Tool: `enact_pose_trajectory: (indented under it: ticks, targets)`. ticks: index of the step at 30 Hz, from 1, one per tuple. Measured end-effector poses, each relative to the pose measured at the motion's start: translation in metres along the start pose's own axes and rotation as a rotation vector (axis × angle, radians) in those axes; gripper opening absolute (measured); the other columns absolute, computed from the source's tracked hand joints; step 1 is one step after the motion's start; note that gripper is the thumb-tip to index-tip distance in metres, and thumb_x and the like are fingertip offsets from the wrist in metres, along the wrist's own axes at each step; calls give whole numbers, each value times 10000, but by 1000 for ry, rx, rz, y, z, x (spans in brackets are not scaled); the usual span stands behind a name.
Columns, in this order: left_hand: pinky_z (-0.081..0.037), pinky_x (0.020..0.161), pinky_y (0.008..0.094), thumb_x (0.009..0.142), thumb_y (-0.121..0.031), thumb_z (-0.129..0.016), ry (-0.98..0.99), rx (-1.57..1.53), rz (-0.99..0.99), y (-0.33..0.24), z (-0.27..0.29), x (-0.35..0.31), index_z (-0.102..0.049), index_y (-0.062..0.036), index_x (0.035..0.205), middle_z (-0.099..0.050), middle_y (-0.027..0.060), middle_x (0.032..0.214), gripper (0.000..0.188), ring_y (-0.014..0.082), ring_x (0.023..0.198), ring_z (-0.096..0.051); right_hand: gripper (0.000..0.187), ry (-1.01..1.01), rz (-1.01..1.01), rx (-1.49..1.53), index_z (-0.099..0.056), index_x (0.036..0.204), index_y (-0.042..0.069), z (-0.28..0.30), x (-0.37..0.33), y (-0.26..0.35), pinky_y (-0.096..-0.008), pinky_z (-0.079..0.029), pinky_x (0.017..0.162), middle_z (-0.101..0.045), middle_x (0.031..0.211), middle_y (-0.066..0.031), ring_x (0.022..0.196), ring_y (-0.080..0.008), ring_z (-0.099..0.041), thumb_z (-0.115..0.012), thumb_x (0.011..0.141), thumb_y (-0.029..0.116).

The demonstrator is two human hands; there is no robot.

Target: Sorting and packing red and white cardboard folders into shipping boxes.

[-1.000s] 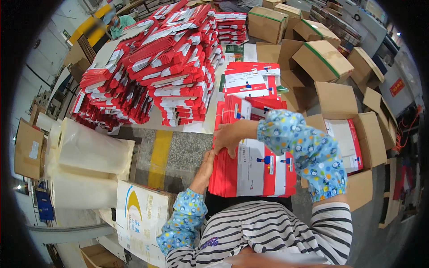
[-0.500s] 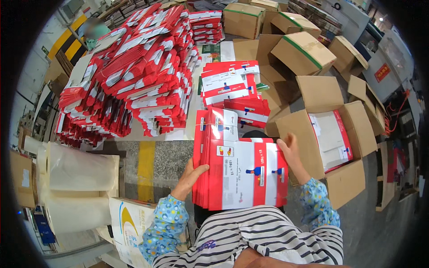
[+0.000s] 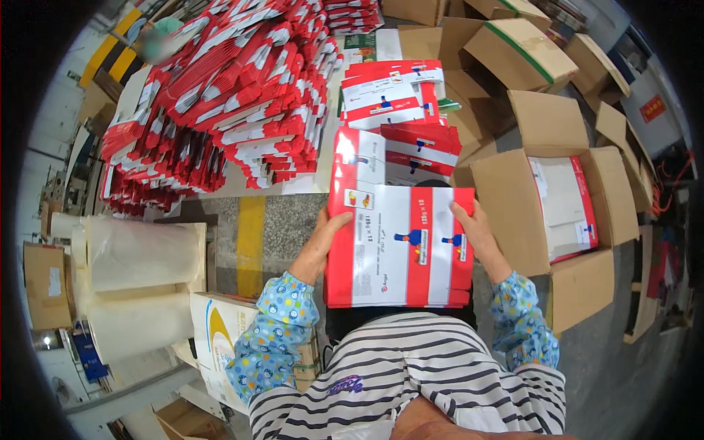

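A stack of flat, unfolded red and white printed cartons (image 3: 396, 253) is held in front of my striped top, its printed face up. My left hand (image 3: 321, 240) grips the stack's left edge, the thumb lying on the top sheet. At the opposite edge my right hand (image 3: 478, 236) clasps it, thumb on top and fingers mostly hidden beneath. The edges look fairly even. Just beyond the stack lie more flat red and white cartons (image 3: 392, 92) in a loose pile, partly covered by it.
Tall heaps of bundled red and white cartons (image 3: 249, 88) stand at the far left. On the right an open brown box (image 3: 583, 312) holds flat cartons. More brown boxes (image 3: 513, 55) stand behind. Large pale rolls (image 3: 143, 257) lie at the left. A person (image 3: 150, 44) is at the far left.
The stack's left edge, fanned out before, is now more even. Both hands keep hold of it. The whole view has shifted, so the surroundings sit higher in the picture.
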State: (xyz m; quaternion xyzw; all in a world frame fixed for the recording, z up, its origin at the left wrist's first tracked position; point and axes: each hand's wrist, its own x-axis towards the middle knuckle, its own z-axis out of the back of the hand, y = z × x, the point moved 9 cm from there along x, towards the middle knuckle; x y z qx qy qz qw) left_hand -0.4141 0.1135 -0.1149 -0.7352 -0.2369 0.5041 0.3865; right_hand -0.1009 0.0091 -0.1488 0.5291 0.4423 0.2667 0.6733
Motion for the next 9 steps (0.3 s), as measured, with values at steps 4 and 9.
enact_pose_trajectory:
  ticks: [4,9]
  targets:
    - [-524,899,417,812,-167,-683,-12,-195,20,3,-4,-5,-450,9,1273,-607,159,1114,546,272,1035,-620,368,68,-51,184,-524,1198,6,-2,-3,-6,-297,-487,859,-626,1090,-77,970,-135,-591,-657,895,165]
    - [-486,999,416,783,-143,-690,127,-202,-324,-47,-22,-33,-372,-2,1395,-539,215,1303,703,338,1191,-562,515,126,137,332,-453,1324,10,6,-33,70,-334,-509,908,-613,1178,-121,1050,-195,-611,-674,868,106]
